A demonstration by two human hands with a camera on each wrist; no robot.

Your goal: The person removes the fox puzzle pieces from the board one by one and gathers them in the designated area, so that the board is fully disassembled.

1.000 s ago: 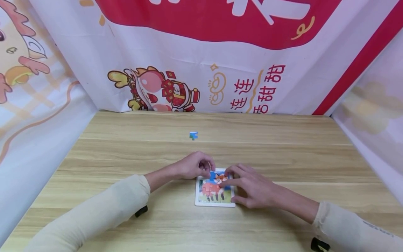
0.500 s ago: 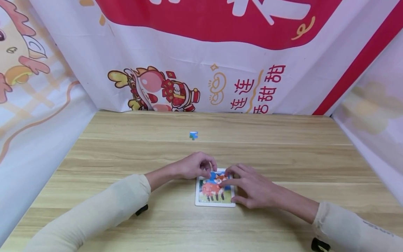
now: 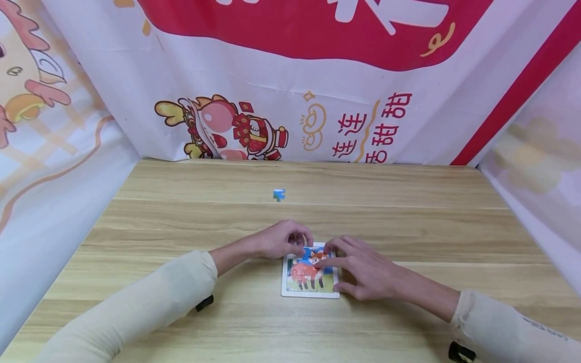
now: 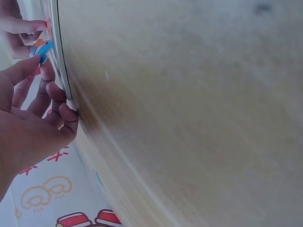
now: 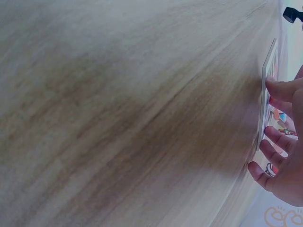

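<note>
A person's two bare hands meet over a square white-framed jigsaw tray (image 3: 310, 295) lying flat on a pale wood-grain worktop (image 3: 236, 327), its picture showing an orange-and-pink fox-like animal against blue sky and green ground. The left hand (image 3: 283, 240), at the tray's far left corner, pinches a small blue jigsaw piece (image 4: 45, 48) between thumb and finger, the piece tilted to the tray in the left wrist view; whether it touches the tray cannot be told. The right hand (image 3: 363, 269) rests at the tray's right side, fingers spread wide, the thumb by the near right edge and a finger reaching over the picture. A loose blue, white and green jigsaw piece (image 3: 279, 195) lies beyond the tray, well apart from it. A white cloth backdrop (image 3: 181, 70) with red lettering and a cartoon figure stands behind.
</note>
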